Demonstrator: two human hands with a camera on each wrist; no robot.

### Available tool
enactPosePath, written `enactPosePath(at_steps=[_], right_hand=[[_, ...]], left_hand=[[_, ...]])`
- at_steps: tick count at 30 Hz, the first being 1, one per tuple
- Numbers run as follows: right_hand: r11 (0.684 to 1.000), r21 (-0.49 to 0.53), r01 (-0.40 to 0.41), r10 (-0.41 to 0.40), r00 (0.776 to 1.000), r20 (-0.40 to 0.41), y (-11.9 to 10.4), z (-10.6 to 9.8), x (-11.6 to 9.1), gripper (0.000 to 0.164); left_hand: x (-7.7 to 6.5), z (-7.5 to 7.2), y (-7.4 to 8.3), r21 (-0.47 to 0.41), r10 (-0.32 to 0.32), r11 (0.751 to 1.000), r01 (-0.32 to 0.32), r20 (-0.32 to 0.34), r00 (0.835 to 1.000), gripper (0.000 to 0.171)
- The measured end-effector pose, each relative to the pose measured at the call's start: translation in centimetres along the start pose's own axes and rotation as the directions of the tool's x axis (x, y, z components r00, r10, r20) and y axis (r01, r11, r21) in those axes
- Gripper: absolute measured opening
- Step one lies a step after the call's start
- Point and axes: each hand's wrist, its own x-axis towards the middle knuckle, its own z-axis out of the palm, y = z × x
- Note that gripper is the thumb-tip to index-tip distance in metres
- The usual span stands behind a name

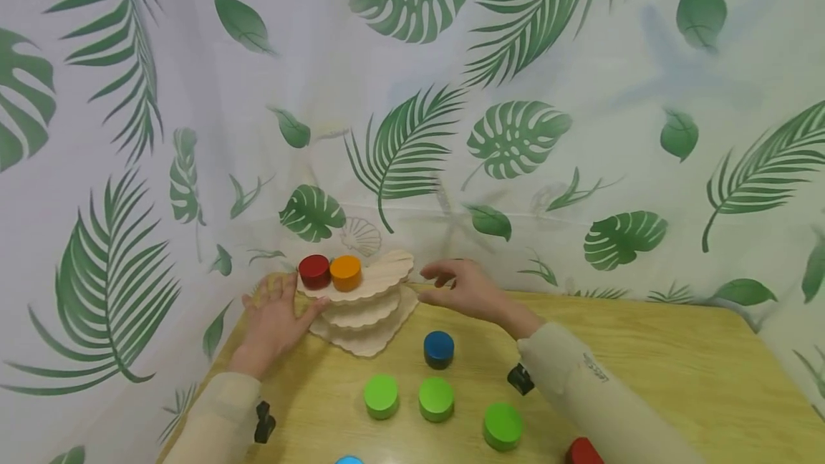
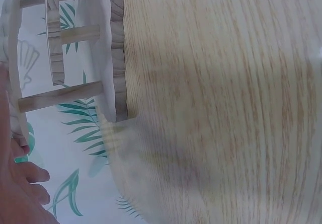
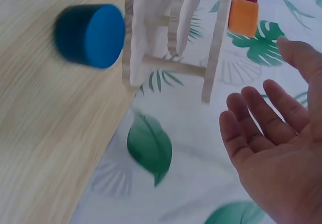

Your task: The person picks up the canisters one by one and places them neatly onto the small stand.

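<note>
A three-tiered wooden shelf [image 1: 370, 341] with scalloped, shell-like tiers joined by short posts stands at the back left of the table. On its top tier a dark red round block [image 1: 314, 272] and an orange round block [image 1: 346, 273] sit side by side. My left hand [image 1: 273, 317] is at the top tier's left end, fingers spread and thumb reaching along its front edge. Off the shelf's right side, my right hand [image 1: 470, 288] hangs in the air with loosely bent fingers and nothing in it. A blue round block [image 1: 439, 349] lies in front of the shelf.
Green round blocks, one at the left [image 1: 382, 397], one in the middle [image 1: 436, 399] and one at the right [image 1: 503, 426], lie nearer on the wooden table [image 1: 644, 371]. A red block [image 1: 583, 452] and a light blue piece [image 1: 349, 460] show at the bottom edge. A leaf-print cloth [image 1: 412, 63] hangs behind.
</note>
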Motion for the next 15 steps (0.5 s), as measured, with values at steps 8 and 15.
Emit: enactPosePath(at_steps=[8,15], right_hand=[[0.997,0.074,-0.021,0.022,0.999,-0.023,2.4,-2.7,-6.1,0.042],[0.988,0.141,-0.058,0.068,0.996,-0.064,4.9,-3.6,-11.1,0.040]], left_hand=[[-0.2,0.2,-0.2,0.005,0.011,1.000,-0.011,-0.018,1.000,0.105],[-0.1,0.1,-0.1,0.016,0.017,1.000,-0.017,-0.029,0.999,0.104]])
